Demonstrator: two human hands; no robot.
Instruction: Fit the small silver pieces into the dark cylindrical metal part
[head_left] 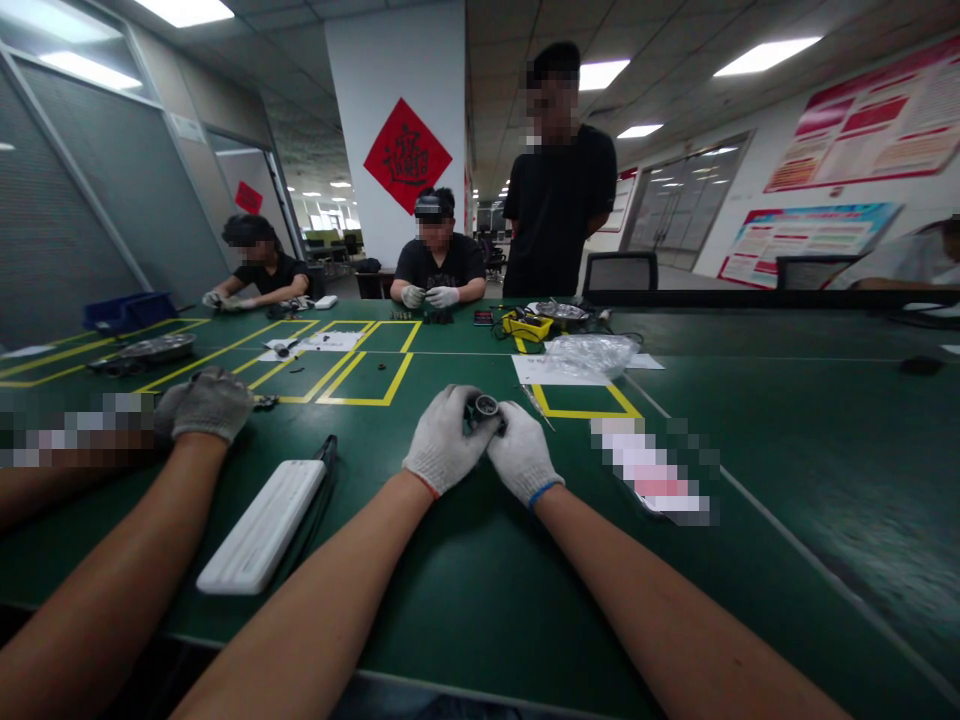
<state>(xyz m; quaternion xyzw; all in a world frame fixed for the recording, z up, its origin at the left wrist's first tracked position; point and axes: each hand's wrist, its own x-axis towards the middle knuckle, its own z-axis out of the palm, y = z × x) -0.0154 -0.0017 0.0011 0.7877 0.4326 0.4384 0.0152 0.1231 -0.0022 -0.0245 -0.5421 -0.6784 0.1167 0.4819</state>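
Both of my hands wear white knit gloves and meet at the middle of the green table point(480, 590). My left hand point(444, 438) and my right hand point(521, 455) together grip a small round dark metal part point(485, 408) with a silvery rim, held just above the table top. A co-worker's gloved hand point(210, 402) rests on the table to my left, apart from mine.
A white power bank point(264, 524) with a black cable lies left of my arms. Yellow tape boxes point(365, 378), a clear plastic bag point(589, 352), a yellow tool point(527, 325) and metal trays sit farther back. Two seated people and one standing person are across the table.
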